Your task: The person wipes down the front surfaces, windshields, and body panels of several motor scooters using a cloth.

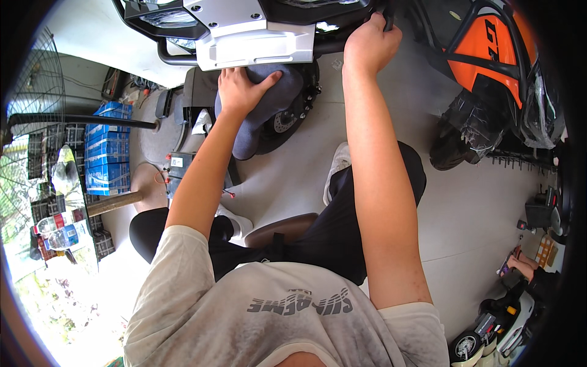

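Before me is the front of a scooter or motorcycle, with a silver front plate [257,43] between headlights under clear film. My right hand [373,43] is closed around a black bar [389,18] at the plate's right. Below the plate, my left hand [240,91] rests on a matte blue-grey front mudguard [279,89], thumb spread wide. Its fingertips meet or pass under the plate's lower edge; exactly which is hidden. Behind the mudguard shows the front wheel [312,87] with a brake disc [285,120].
A brown stool seat [284,228] is beneath me. Left are a battery [179,169] with loose leads, stacked blue boxes [107,151] and a wire fan [36,87]. To the right are an orange vehicle body [481,55] and, lower down, another person's hand [523,265].
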A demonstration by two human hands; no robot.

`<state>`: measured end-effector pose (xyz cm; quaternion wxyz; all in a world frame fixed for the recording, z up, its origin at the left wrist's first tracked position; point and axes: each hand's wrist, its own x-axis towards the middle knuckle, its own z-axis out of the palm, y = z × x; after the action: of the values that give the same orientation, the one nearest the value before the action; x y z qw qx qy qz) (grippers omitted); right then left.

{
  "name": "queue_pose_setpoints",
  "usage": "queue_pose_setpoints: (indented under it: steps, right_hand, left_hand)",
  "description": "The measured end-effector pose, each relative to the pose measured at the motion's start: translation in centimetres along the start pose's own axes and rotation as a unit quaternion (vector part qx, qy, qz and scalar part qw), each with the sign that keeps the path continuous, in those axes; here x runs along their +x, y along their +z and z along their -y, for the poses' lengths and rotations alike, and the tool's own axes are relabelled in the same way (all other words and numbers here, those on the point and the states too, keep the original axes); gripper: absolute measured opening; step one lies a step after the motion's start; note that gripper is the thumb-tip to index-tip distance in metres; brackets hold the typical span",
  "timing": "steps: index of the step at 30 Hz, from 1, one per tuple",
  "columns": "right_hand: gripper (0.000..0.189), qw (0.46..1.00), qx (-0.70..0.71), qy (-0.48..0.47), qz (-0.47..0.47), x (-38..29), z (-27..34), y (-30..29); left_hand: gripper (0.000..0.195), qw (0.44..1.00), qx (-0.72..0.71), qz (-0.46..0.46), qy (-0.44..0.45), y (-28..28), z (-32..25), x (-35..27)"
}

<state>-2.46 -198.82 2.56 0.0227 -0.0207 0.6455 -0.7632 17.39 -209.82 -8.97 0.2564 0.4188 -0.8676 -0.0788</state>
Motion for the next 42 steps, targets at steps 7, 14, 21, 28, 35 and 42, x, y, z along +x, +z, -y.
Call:
queue_pose_setpoints:
  steps: [7, 14, 21, 28, 35, 42]
  right_hand:
    - [0.045, 1.0, -0.03, 0.002, -0.005, 0.0, 0.2, 0.0]
    - [0.045, 0.999, -0.034, -0.002, -0.007, 0.2, 0.0, 0.1]
    - [0.044, 0.999, -0.031, -0.011, -0.008, 0.3, -0.3, 0.0]
    - [0.044, 0.999, -0.036, -0.008, -0.005, 0.2, -0.2, 0.0]
    - [0.044, 1.0, -0.024, -0.005, -0.006, 0.2, -0.3, 0.0]
    - [0.044, 1.0, -0.026, 0.004, -0.008, 0.1, 0.0, 0.0]
  left_hand:
    - [0.101, 1.0, -0.015, -0.005, -0.012, -0.2, 0.6, -0.8]
    - [0.1, 1.0, -0.017, -0.009, -0.022, -0.2, 1.4, -2.2]
    - [0.105, 0.998, -0.032, -0.036, -0.044, 0.4, 2.5, -3.3]
    - [0.093, 0.995, -0.067, -0.044, -0.059, 0.2, 3.0, -4.4]
    - [0.091, 0.993, -0.079, -0.045, -0.073, 0.2, 3.4, -5.1]
    - [0.09, 0.988, -0.104, -0.046, -0.109, 0.4, 4.0, -6.1]
